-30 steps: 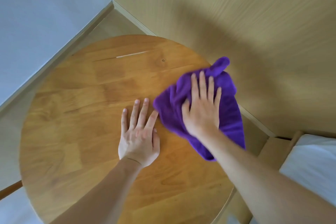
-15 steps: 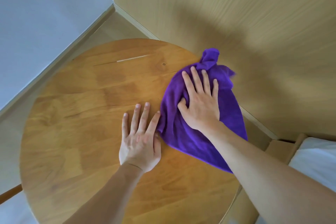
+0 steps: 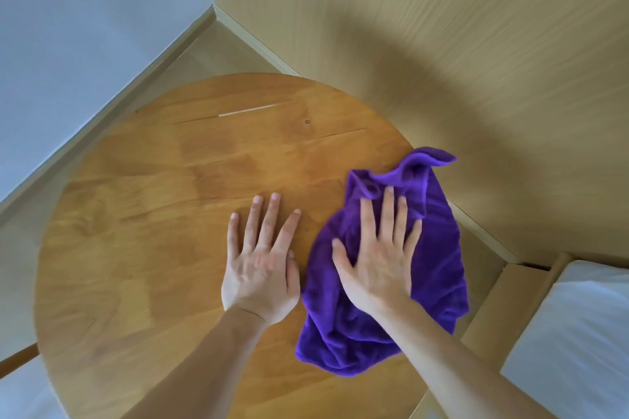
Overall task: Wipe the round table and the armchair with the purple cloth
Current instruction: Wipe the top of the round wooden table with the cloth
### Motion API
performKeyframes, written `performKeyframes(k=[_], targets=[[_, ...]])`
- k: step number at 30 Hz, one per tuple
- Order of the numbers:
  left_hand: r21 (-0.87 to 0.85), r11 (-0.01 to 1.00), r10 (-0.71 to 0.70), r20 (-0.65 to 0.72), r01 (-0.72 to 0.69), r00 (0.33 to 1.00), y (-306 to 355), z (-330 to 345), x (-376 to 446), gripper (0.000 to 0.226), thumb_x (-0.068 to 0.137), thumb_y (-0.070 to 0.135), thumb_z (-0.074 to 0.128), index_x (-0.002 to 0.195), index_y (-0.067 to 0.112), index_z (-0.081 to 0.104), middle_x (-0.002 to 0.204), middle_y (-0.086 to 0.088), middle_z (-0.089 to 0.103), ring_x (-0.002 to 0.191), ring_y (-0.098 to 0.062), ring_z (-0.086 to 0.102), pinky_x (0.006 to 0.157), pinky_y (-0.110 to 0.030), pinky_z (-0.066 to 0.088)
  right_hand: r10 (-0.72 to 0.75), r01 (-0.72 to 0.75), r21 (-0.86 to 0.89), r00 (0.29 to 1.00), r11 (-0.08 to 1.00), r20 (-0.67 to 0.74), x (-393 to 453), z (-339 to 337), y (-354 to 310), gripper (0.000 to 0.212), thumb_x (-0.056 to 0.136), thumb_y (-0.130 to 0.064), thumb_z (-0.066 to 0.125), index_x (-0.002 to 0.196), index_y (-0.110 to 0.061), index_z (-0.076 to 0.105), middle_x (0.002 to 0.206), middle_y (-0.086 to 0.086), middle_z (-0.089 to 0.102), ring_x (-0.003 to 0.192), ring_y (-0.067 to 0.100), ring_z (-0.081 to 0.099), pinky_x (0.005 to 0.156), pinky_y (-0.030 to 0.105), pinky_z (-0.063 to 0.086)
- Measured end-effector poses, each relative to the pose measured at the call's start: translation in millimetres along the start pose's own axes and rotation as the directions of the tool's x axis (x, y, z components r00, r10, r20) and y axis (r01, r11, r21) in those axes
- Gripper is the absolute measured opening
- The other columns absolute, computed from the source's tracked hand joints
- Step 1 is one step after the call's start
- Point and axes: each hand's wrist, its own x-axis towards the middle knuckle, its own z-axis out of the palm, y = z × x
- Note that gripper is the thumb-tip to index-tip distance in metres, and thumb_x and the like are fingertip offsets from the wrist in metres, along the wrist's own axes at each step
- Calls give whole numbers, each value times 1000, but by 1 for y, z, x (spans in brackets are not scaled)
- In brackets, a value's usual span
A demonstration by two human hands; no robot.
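Observation:
The round wooden table (image 3: 153, 248) fills the middle of the view. A crumpled purple cloth (image 3: 439, 255) lies on its right side, one corner hanging past the rim. My right hand (image 3: 377, 265) presses flat on the cloth with fingers spread. Just left of the cloth, my left hand (image 3: 262, 262) rests flat on the bare wood with fingers apart and holds nothing. A white cushion (image 3: 578, 333) in a pale wooden frame (image 3: 510, 303) shows at the lower right.
A wood-panelled wall (image 3: 408, 27) stands close behind the table and a pale blue wall (image 3: 85, 27) is at the left; they meet in a corner. A wooden bar (image 3: 18, 355) sticks out at the lower left.
My right hand has slid the cloth back toward me along the table's right side, and the cloth has bunched differently. My left hand has stayed in place.

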Motion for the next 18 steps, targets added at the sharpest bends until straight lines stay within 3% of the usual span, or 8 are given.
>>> performKeyframes(k=[6,11,15,18], targets=[[7,1000,-1,-5,1,1000,-2,2,2,70,85,26,38,155,26,32,169,-6,14,157,-28,3,125,-55,3,-29,25,-67,998,997,-60,92,-13,-30,84,88,-59,31,163,-30,8,172,5,-7,158,32,-3,123,63,2],[0,1000,2,3,-2,1000,-1,1,-1,71,85,28,34,156,27,30,169,-5,12,157,-27,1,125,-56,4,-220,219,-126,975,967,7,26,-1,-14,83,87,-48,39,163,-28,11,172,2,-6,158,28,-6,124,61,5],[-2,1000,3,1,-3,1000,-1,1,-1,70,87,28,38,156,28,28,170,-4,11,157,-26,0,125,-55,4,-456,468,-121,883,876,114,-22,6,31,86,76,-44,54,158,-26,31,172,-1,6,158,26,7,122,62,17],[-6,1000,0,-7,0,1000,-1,1,0,69,87,28,38,156,29,29,170,-4,11,157,-26,0,125,-55,3,-475,486,-138,874,863,108,2,-3,40,87,74,-45,55,156,-25,35,171,-4,11,158,24,11,122,60,17]])
